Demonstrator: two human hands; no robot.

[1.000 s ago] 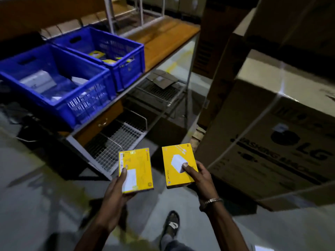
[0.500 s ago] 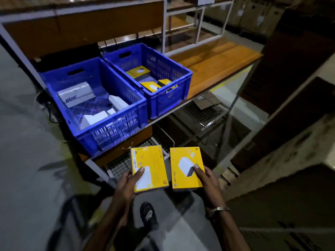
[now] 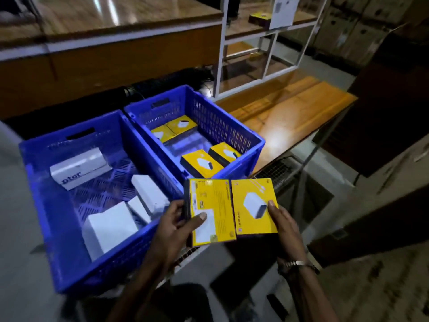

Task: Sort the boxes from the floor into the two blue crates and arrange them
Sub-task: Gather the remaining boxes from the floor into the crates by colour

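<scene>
My left hand [image 3: 173, 225] grips a yellow box with a white label [image 3: 214, 201], thumb on its face. Right beside it, my right hand [image 3: 282, 220] holds a second yellow box printed with a white device [image 3: 251, 202]. Both boxes hover side by side just in front of the near corner of the right blue crate [image 3: 234, 129], which holds several yellow boxes [image 3: 200, 162]. The left blue crate [image 3: 53, 205] holds several white boxes [image 3: 109, 225], one marked with dark letters [image 3: 79, 167].
The crates stand on a wooden table top [image 3: 285, 117] with a wire shelf [image 3: 276, 169] beneath. A white metal frame [image 3: 267, 54] rises behind the right crate. Large cardboard cartons [image 3: 383, 177] stand at the right. A dark shelf unit runs along the back.
I have stepped closer to the table and the view has tilted over the crates. Both hands have carried the two yellow boxes up to the right crate's near corner, now edge to edge.
</scene>
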